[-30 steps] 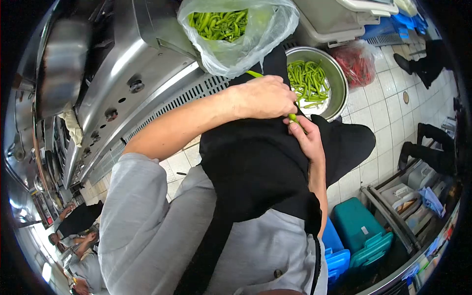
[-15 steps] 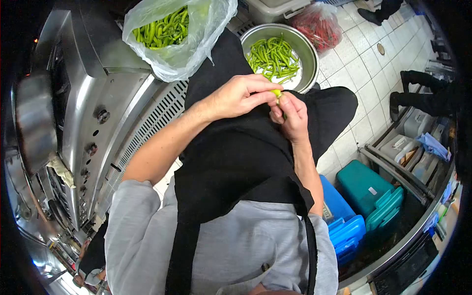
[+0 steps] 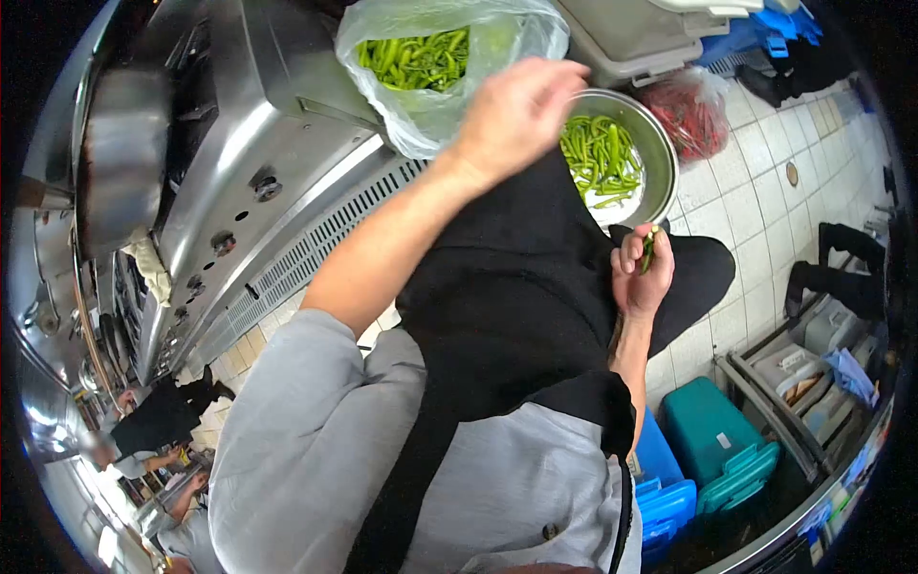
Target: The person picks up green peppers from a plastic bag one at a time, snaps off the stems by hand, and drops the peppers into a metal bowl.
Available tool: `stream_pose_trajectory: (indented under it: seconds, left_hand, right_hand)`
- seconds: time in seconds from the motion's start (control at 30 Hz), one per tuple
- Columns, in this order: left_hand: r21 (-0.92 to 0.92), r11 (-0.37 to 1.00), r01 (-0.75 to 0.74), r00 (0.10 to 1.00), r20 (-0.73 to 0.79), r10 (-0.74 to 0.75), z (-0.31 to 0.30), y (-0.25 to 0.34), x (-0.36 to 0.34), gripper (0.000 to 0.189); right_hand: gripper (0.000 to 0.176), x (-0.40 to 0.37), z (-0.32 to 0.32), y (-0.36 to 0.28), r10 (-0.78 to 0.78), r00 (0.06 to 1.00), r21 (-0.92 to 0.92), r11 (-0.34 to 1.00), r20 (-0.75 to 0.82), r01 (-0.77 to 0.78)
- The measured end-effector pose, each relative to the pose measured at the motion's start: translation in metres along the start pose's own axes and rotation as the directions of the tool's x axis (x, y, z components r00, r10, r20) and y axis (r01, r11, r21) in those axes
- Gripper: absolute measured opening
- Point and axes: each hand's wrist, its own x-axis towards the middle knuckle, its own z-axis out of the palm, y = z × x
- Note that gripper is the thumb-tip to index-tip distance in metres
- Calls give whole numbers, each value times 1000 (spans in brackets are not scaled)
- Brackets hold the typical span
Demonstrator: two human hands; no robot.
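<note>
My right hand (image 3: 643, 270) is closed around slim green chili stems (image 3: 649, 247) with pale ends, held low beside my knee and below the bowl. My left hand (image 3: 521, 115) is raised between the plastic bag and the bowl, its fingertips blurred by motion, so whether they pinch anything does not show. Green chilies (image 3: 416, 62) fill the open clear plastic bag (image 3: 406, 129) at the upper left. The round metal bowl (image 3: 669, 182) has more green chilies (image 3: 602, 158) inside, partly behind my left hand.
A bag of red chilies (image 3: 688, 115) lies beside the bowl on the tiled floor. Grey tubs (image 3: 636, 38) stand behind. Steel stove (image 3: 239, 182) runs along the left, with people beyond it. Teal (image 3: 712, 426) and blue bins (image 3: 660, 459) are at the lower right; a person's legs (image 3: 841, 273) are at right.
My hands have parted from the chili they both held. The left has moved up over the bag and bowl edges, while the right has stayed low with green stems. The view has turned slightly.
</note>
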Motion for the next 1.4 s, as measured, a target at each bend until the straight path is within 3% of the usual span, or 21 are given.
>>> stream_pose_trajectory:
  seconds: [0.07, 0.13, 0.2, 0.33, 0.4, 0.43, 0.53, 0.6, 0.67, 0.8, 0.87, 0.9, 0.97, 1.0, 1.07, 1.13, 1.2, 1.23, 1.3, 1.33, 1.4]
  left_hand:
    - [245, 954, 173, 985, -65, -161, -34, -34, 7, 26]
    - [661, 681, 314, 860, 105, -499, -73, -62, 12, 26]
    - [810, 466, 357, 727, 73, -682, -91, -90, 20, 29]
    - [767, 406, 497, 716, -98, -691, -86, -150, 36, 34]
    - [736, 331, 590, 681, -232, -695, -71, -178, 32, 45]
    - [685, 250, 685, 618, -364, -697, -59, -205, 26, 53]
    - [693, 212, 690, 577, -348, -739, -56, -208, 21, 63]
    - [652, 232, 721, 576, -379, -724, -57, -223, 20, 66]
    - [502, 266, 823, 532, -515, -673, -58, -267, 18, 68]
    - [378, 346, 859, 509, -559, -654, -56, -238, 34, 68]
    - [540, 334, 773, 607, -472, -639, -57, -240, 29, 64]
    - [542, 328, 773, 605, -476, -638, -56, -223, 27, 64]
    - [539, 609, 581, 802, -251, -542, -50, -158, 21, 49]
    - [541, 611, 578, 803, -243, -545, -51, -133, 12, 49]
    - [441, 802, 403, 914, -145, -379, -43, -83, -4, 31]
    - [429, 884, 185, 979, -5, -202, -53, -45, -19, 24]
    - [380, 920, 96, 954, 227, -193, -71, -3, -23, 23]
    - [370, 925, 84, 953, 243, -183, -76, 5, -24, 23]
    - [296, 919, -261, 879, 465, 100, -77, 16, -27, 24]
    - [281, 923, -265, 874, 475, 106, -72, 20, -28, 24]
    - [211, 885, -415, 726, 663, 182, -62, 28, -31, 25]
  right_hand:
    - [34, 2, 4, 4, 21, 999, -82, 996, 30, -18]
    - [33, 5, 8, 6, 56, 998, -108, 993, 37, -52]
    - [33, 7, 12, 9, 97, 994, -142, 986, 44, -89]
    - [30, 14, 18, 15, 151, 985, -220, 967, 81, -130]
    - [29, 13, 12, 19, 163, 984, -309, 941, 68, -134]
    - [28, 11, 10, 19, 148, 987, -343, 932, 55, -121]
    - [26, 6, 6, 17, 127, 992, -381, 918, 19, -110]
    - [25, 8, 7, 17, 123, 992, -381, 918, 17, -108]
    - [25, 8, 7, 17, 121, 992, -382, 918, 16, -106]
    - [25, 10, 7, 17, 135, 991, -438, 891, 8, -118]
    - [25, 8, 8, 17, 116, 993, -427, 897, -17, -112]
    - [25, 9, 5, 18, 113, 993, -402, 909, -16, -110]
    - [24, 12, 8, 18, 127, 992, -375, 920, 13, -113]
    - [24, 12, 8, 18, 132, 991, -367, 923, 21, -115]
    - [23, 13, 9, 18, 147, 989, -400, 908, 29, -123]
    - [25, 12, 8, 18, 158, 987, -434, 890, 8, -139]
    - [27, 11, 9, 17, 156, 987, -454, 882, 25, -128]
    - [27, 10, 11, 15, 161, 987, -460, 878, 24, -132]
    - [26, 9, 14, 14, 166, 986, -448, 883, 16, -142]
    - [26, 9, 15, 13, 185, 982, -438, 885, 27, -155]
    - [28, 6, 15, 11, 191, 980, -443, 885, 58, -146]
